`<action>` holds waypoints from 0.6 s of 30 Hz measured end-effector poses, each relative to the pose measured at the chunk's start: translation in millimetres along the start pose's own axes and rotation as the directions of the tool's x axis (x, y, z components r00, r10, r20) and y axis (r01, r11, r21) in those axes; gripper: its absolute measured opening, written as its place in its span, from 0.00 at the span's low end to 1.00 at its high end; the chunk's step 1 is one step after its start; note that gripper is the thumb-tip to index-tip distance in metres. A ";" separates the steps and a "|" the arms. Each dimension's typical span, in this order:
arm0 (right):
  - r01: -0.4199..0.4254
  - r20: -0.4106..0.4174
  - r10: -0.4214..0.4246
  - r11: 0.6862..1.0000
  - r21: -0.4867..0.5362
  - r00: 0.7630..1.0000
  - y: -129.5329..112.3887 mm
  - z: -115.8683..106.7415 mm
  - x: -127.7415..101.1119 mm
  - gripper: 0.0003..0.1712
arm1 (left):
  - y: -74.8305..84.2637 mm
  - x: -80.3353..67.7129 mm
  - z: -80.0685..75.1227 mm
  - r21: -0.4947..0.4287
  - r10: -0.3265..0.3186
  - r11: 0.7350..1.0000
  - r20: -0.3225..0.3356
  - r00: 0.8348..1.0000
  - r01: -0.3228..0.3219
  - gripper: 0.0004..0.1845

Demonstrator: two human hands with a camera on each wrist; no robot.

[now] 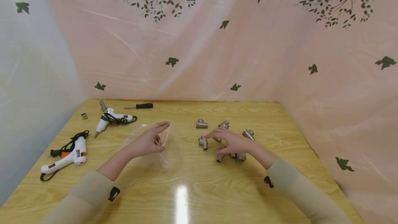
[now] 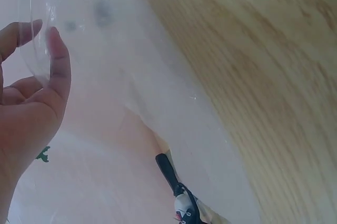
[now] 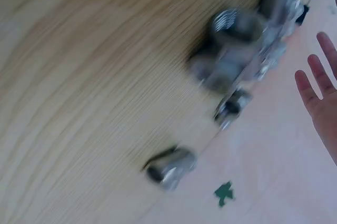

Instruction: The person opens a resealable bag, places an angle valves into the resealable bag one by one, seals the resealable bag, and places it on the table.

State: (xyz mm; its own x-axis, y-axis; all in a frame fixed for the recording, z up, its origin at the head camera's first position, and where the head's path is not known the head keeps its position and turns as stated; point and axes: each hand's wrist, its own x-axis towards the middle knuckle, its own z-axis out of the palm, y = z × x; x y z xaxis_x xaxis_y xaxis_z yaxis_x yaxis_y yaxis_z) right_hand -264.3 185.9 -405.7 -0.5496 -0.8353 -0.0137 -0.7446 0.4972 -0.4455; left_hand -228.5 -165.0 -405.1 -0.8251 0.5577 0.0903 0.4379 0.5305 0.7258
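Note:
A clear plastic bag [image 1: 171,155] lies on the table, with its near part raised at my left hand [image 1: 144,143]. In the left wrist view, the thumb and a finger stand apart at the bag's mouth and the other fingers curl against the film. My right hand [image 1: 235,143], fingers spread, hovers over a loose group of shiny metal tee pipe fittings. One tee fitting [image 1: 203,143] is by the index fingertip; contact cannot be told. Other fittings [image 1: 240,157] are partly hidden beneath the palm. The right wrist view shows straight fingers [image 3: 316,74] and blurred fittings [image 3: 171,169].
On the left lie two white glue guns [image 1: 116,117] [image 1: 66,158] with black cords. Behind them are a black-handled screwdriver [image 1: 144,106], a metal fitting [image 1: 103,105] and a small metal nut [image 1: 84,115]. A patterned cloth [image 1: 192,78] hangs along the table's back edge.

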 end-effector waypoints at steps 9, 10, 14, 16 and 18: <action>0.116 0.061 -0.107 0.975 -0.191 0.992 23.6 5.9 -18.2 0.32 | -2.9 -3.0 -1.1 -0.126 -0.052 0.990 0.057 0.997 0.059 0.49; 0.121 0.059 -0.111 0.974 -0.189 0.992 25.1 7.4 -18.2 0.31 | -3.3 -3.1 -0.3 -0.122 -0.049 0.991 0.052 0.997 0.055 0.49; 0.103 0.050 -0.096 0.977 -0.185 0.994 29.2 11.4 -17.2 0.26 | -3.8 -2.1 3.0 -0.087 -0.034 0.996 0.028 0.999 0.037 0.48; 0.077 0.047 -0.070 0.979 -0.190 0.996 29.7 11.7 -16.9 0.24 | -3.1 -1.1 3.6 -0.081 -0.039 0.996 0.024 0.999 0.040 0.47; 0.061 0.039 -0.054 0.977 -0.203 0.998 29.0 11.3 -16.4 0.22 | -1.3 -0.1 3.2 -0.074 -0.046 0.996 0.024 0.999 0.048 0.47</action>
State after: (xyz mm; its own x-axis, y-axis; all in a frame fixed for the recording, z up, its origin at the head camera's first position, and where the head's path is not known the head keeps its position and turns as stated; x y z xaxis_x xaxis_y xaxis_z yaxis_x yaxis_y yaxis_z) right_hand -272.6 211.4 -428.5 -0.4931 -0.8696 -0.0248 -0.8381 0.4825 -0.2545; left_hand -227.9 -163.8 -408.3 -0.8355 0.5479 0.0404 0.3708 0.5080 0.7775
